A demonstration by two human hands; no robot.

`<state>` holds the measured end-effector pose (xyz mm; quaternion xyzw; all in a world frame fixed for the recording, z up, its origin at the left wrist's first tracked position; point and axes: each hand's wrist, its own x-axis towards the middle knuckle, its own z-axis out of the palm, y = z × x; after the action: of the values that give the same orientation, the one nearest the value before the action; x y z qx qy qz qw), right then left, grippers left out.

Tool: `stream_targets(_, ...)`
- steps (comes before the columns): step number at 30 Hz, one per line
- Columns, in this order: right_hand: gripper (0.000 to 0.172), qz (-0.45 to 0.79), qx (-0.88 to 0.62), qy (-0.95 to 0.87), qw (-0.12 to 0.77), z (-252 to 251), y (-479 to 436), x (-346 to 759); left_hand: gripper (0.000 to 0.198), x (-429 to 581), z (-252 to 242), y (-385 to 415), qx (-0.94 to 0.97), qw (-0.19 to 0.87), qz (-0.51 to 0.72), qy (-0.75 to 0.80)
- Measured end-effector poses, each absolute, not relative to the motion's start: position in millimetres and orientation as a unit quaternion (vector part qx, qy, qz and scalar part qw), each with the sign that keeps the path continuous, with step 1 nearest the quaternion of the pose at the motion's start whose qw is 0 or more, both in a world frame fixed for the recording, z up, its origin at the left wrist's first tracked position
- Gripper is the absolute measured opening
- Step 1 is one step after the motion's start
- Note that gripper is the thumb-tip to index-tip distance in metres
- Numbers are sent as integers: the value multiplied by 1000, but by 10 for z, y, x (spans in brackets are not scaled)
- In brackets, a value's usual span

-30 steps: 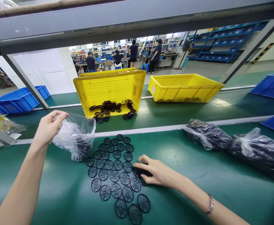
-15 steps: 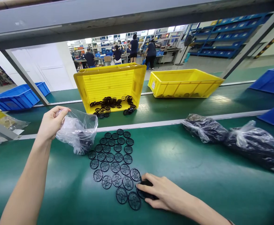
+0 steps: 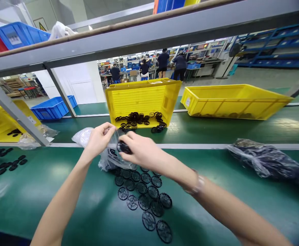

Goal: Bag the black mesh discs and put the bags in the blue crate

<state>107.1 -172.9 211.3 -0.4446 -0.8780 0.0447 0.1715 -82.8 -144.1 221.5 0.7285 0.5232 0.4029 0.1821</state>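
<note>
Bag [image 3: 110, 160] is a clear plastic one, sitting just off the worktop [image 3: 216, 201] near the middle of the view, with its bottom end drooping down to the green surface. The left hand [image 3: 99, 138] has it pinched by the rim, fingers and thumb closed tight on the plastic, so the mouth is held up. The right hand [image 3: 139, 151] is right at that mouth, curled shut around a small stack [image 3: 124, 147] of black round parts, and the two hands are pretty much touching. Can't really tell if the stack is already inside the plastic or just at the edge. Below the hands there's a bunch of flat black discs [image 3: 144, 196] with spokes, laid out side by side in rows on the worktop, running from under the bag toward the camera. Behind all that, a yellow bin [image 3: 141, 97] is tipped on its side with more black parts spilling out of it, and a second bin [image 3: 238, 100] stands upright to its right. Off to the right lies a full bag [image 3: 264, 159] stuffed with dark parts, well apart from the hands. Far left has a few loose parts [image 3: 4, 164] on the worktop too.
</note>
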Motion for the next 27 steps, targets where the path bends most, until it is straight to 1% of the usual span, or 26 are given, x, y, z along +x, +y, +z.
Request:
stream_targets(1,51,43,-445,-884,139,2143,-1601,870,29,-816,2219,-1440,735,176,404,515)
stream_targets(2,58,40,-437,-891,118,2149,-1505,717,28,-813,2223,-1434,739,169,409,508)
stream_targets(3,61,36,-429,-896,108,2140,-1448,627,27,-819,2229,-1424,738,164,415,507)
stream_targets(4,62,28,-418,-900,118,2121,-1432,605,27,-832,2234,-1412,732,161,421,511)
stream_targets(8,46,-15,-376,-890,256,1892,-1718,1123,31,-942,2227,-1365,692,194,443,537)
stream_targets(9,43,-19,-376,-887,267,1766,-1841,1340,33,-974,2217,-1356,684,206,447,539)
stream_targets(10,40,-20,-383,-885,265,1604,-1970,1561,33,-1003,2203,-1348,678,215,450,540)
stream_targets(11,38,-16,-394,-886,245,1411,-2098,1772,33,-1029,2189,-1340,673,223,454,539)
stream_targets(15,33,7,-448,-885,131,573,-2545,2362,31,-1082,2145,-1320,658,243,470,536)
stream_targets(18,36,50,-514,-851,91,240,-2797,2503,30,-1074,2144,-1315,656,250,474,532)
stream_targets(20,35,65,-544,-831,100,198,-2938,2481,30,-1050,2154,-1316,657,251,474,529)
stream_targets(22,35,56,-528,-838,126,195,-3071,2395,31,-1018,2163,-1321,659,252,473,528)
stream_targets(25,42,6,-471,-867,161,88,-3258,2217,33,-972,2165,-1336,661,257,465,530)
stream_targets(27,41,-38,-459,-868,184,-48,-3357,2122,35,-956,2160,-1348,661,259,461,532)
